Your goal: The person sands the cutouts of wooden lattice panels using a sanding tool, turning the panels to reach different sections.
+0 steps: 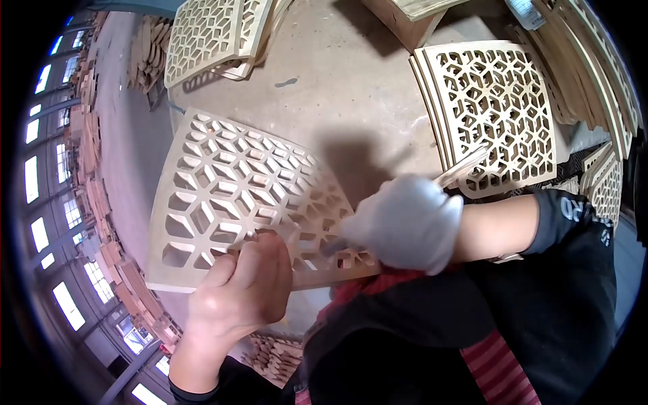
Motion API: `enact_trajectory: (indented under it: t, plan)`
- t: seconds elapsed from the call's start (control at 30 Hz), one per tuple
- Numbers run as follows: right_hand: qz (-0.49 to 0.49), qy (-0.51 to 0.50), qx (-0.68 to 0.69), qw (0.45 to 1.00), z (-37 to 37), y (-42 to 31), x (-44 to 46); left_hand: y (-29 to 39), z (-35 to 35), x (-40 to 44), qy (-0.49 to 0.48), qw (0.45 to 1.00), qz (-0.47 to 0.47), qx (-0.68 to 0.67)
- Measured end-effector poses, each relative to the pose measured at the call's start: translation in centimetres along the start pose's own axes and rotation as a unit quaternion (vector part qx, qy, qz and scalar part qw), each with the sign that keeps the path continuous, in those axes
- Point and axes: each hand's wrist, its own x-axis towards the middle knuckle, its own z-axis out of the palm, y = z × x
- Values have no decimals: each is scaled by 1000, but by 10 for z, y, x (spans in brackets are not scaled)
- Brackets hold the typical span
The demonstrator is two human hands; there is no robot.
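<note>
A pale wooden lattice panel (pixel 233 179) with cut-out geometric openings lies tilted in front of me. My left hand (pixel 250 280), bare, is closed at the panel's near edge, with its fingertips in the openings. Over the panel's right part is my right hand (pixel 405 219) in a white glove, blurred and closed around a thin stick-like tool (pixel 466 165). One end of that tool sticks out toward the upper right. Its dark, smeared other end is at the panel's openings; its exact kind cannot be made out.
On the worktable (pixel 283 101), a stack of lattice panels (pixel 496 111) sits at right and another panel stack (pixel 209 37) at upper left. A wooden block (pixel 412 17) stands at the back. More curved panels (pixel 574 67) lean at far right. Wood pieces (pixel 148 50) are piled beyond the left edge.
</note>
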Motion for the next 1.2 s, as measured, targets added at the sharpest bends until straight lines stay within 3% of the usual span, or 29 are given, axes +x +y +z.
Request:
enact_trajectory:
  t: [0.07, 0.2, 0.27, 0.33, 0.4, 0.43, 0.53, 0.7, 0.87, 0.93, 1.0, 1.1, 1.17, 1.2]
  plan:
    - [27, -114, 6, 993, -7, 8, 1, -2, 0, 3, 3, 1000, 25, 12]
    - [-31, -45, 9, 998, -1, -10, 20, -6, 0, 7, 19, 999, 48, 10]
    - [-22, 109, 7, 994, 14, -6, 6, -1, -5, 6, -11, 1000, 25, 14]
    - [76, -30, 21, 996, -8, -8, -2, 1, -5, 5, -20, 1000, 13, 9]
    - [-23, -91, 13, 995, -23, 10, -3, 0, -3, 6, -7, 1000, 12, -2]
    - [-69, -49, 28, 996, -30, 10, -7, 0, -4, 7, -7, 1000, 16, -5]
    - [-65, -17, 62, 996, -20, -2, 7, -4, -5, 11, -2, 1000, 21, -1]
    - [2, -122, -3, 993, -20, 28, -17, -2, 1, 1, -1, 1000, -5, -11]
    - [-126, 140, 216, 958, 46, 82, -34, -5, -3, 1, -20, 999, -16, -24]
    - [-109, 158, 215, 957, 41, 75, -34, -7, -3, 2, -19, 999, -15, -30]
    - [-26, 90, 125, 988, 24, 57, -33, -9, -3, 4, -18, 999, -13, -34]
    - [30, 63, 353, 933, 1, 45, -32, -9, -3, 4, -19, 999, -13, -35]
    - [42, 34, 293, 954, 3, 43, -29, -9, -3, 5, -14, 999, -9, -33]
    - [45, -2, 188, 981, 9, 43, -24, -10, -3, 5, -15, 999, -10, -32]
